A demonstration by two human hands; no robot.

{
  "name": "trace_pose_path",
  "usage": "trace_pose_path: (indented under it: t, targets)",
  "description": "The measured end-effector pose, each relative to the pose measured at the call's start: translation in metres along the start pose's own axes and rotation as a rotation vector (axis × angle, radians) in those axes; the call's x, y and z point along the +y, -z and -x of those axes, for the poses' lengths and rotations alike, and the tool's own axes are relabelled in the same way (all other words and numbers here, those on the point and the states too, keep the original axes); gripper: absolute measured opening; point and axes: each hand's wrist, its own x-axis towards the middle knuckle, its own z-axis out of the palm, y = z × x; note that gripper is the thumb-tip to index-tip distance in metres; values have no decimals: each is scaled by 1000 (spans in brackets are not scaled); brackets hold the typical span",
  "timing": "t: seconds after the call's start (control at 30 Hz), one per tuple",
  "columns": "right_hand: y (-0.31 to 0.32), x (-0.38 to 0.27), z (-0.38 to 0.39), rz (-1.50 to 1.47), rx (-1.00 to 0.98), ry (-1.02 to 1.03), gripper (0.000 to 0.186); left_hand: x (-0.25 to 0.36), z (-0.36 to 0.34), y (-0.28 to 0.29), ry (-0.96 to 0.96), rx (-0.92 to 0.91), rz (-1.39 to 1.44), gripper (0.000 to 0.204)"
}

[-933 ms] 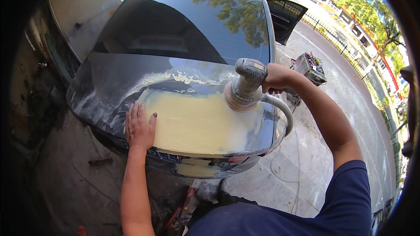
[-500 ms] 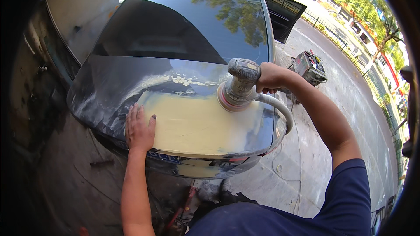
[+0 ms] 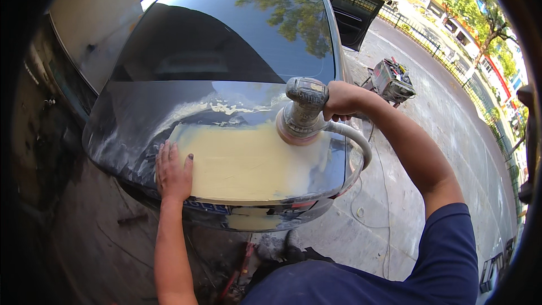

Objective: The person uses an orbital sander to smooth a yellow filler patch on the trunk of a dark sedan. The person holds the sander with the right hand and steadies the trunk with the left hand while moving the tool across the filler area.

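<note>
My right hand (image 3: 343,100) is wrapped round the grip of a dusty grey power sander (image 3: 305,107). The sander's round pad rests on the car's trunk lid (image 3: 135,101), at the upper right part of a pale yellow filler patch (image 3: 237,161). A thick grey hose (image 3: 355,138) curves from the sander down past the lid's right edge. My left hand (image 3: 174,174) lies flat on the lid at the patch's left edge, fingers stretched out and holding nothing. Its thumb tip looks dark. Whitish sanded streaks run across the dark paint beyond the patch.
The car's rear window (image 3: 231,31) lies beyond the lid, and an open car door (image 3: 354,17) juts out at right. A cart with tools (image 3: 393,81) stands on the pavement, where a thin cable (image 3: 387,203) trails. A wall (image 3: 93,28) is close at left.
The whole view has shifted, so the car appears slightly further left. The sander remains on the right part of the patch, and my left hand still lies flat on the lid.
</note>
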Motion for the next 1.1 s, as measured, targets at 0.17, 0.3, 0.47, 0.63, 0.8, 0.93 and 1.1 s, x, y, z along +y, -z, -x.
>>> trace_pose_path:
  t: [0.17,0.3,0.47,0.63,0.8,0.93,1.1]
  targets:
    - [15,28,15,-66,87,-171,11,3,0,-3,-16,44,-17,71]
    - [12,19,10,-26,67,-131,10,5,-1,-3,15,10,-19,70]
    - [0,-7,-3,-20,25,-48,13,-1,0,0,-11,-3,-20,68]
    - [14,26,12,-112,69,-115,9,-1,1,-6,-13,16,-38,70]
    - [16,33,4,-57,91,-194,12,2,-1,-6,5,4,-52,71]
    - [4,16,-5,-82,64,-34,11,0,0,-1,-26,-4,-44,71]
    - [15,38,6,-98,77,-110,10,-1,1,-3,-17,6,-29,71]
